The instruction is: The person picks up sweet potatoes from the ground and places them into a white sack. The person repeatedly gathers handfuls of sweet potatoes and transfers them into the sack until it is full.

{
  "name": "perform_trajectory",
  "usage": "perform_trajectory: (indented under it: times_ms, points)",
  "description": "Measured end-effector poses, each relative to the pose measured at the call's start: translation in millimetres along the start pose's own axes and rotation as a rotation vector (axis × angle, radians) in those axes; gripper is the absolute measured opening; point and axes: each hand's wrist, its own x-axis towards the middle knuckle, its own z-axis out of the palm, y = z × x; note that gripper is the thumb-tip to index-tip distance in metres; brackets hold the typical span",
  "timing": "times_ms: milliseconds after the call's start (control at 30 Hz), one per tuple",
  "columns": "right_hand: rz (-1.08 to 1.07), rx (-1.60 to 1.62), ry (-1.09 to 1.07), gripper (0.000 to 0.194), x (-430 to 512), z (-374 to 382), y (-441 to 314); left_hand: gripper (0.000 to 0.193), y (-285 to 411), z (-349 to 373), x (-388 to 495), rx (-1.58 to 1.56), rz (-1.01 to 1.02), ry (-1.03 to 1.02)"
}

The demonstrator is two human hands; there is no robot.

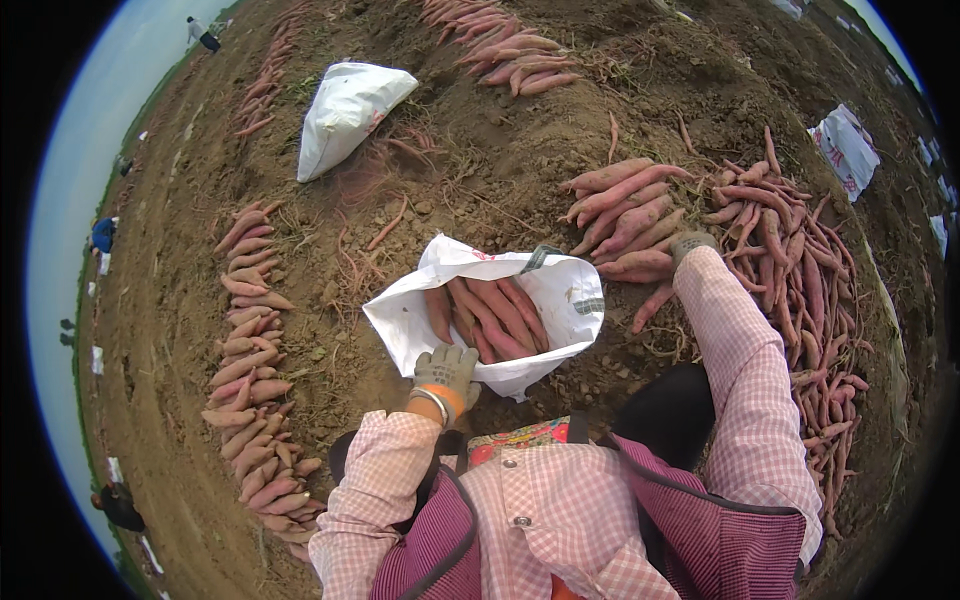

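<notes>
A white woven sack lies before me with its mouth wide, and several long sweet potatoes are inside. My left hand, in a worn grey work glove with an orange cuff, holds the near left rim of the sack. My right hand, also gloved, reaches out to the right, at the right side of a pile of sweet potatoes. Its fingers are mostly hidden by the glove's back and the pile, so its grip does not show. A larger heap of thin sweet potatoes lies just right of that hand.
A long row of sweet potatoes runs along the left, with another pile at the top. A filled white sack stands on the soil ahead; another sack lies far right. Several people, one top left, are far off.
</notes>
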Motion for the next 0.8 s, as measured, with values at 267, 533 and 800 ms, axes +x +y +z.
perform_trajectory:
  times_ms: [267, 533, 800]
  points:
    - [0.028, 0.231, 0.005, 0.061, -70, 45, -28, 0.030, 5, 2, 6, 0.066, 0.058, -0.225]
    - [0.127, 0.558, -0.081, 0.061, -200, -9, 7, 0.031, 26, -16, -2, 0.210, 0.195, -0.486]
    - [-0.146, 1.365, -0.538, 0.060, -220, -129, -125, 0.025, 30, -40, -18, 0.151, 0.200, -0.412]
